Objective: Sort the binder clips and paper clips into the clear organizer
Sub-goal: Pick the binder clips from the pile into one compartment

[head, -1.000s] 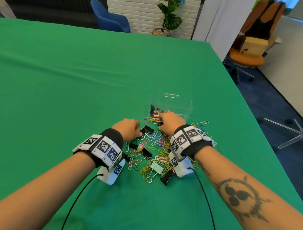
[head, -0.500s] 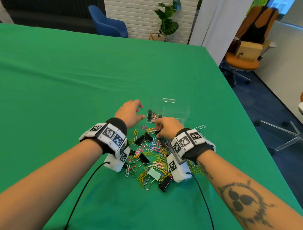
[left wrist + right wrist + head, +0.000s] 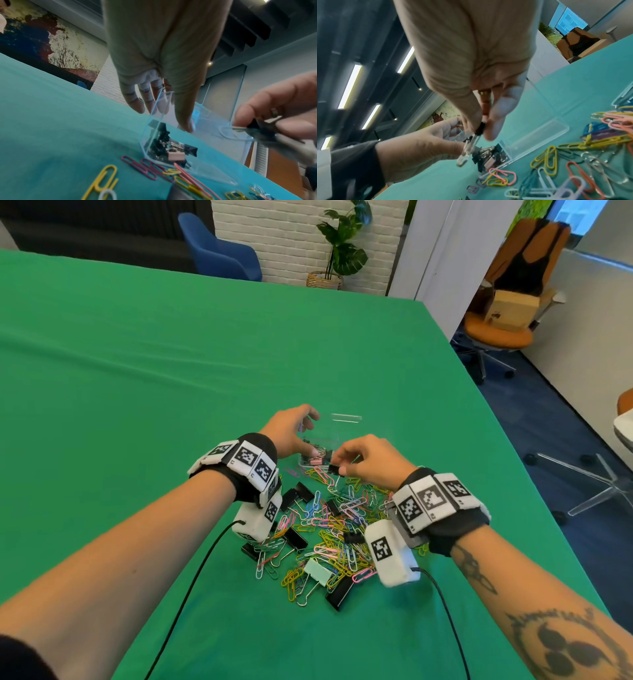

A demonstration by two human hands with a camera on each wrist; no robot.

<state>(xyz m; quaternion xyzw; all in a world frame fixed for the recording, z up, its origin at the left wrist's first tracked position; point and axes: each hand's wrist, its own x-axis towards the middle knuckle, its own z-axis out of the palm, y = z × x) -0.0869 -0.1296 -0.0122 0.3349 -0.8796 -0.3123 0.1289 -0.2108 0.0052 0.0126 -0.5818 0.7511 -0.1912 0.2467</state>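
My left hand (image 3: 291, 429) now grips the organizer (image 3: 346, 416) mid-frame; my right hand (image 3: 370, 460) pinches a freshly lifted binder clip (image 3: 335, 469), ready to drop in.

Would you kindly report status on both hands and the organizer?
Left hand grips clear organizer by corner. Right hand pinches black binder clip near front wall. Nothing blocking.

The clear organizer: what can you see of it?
The clear organizer is an open box of transparent plastic, upright on the green cloth behind the clip pile. Black binder clips and a pink one lie in its left end, which the left hand holds. The right hand pinches a black binder clip nearby.
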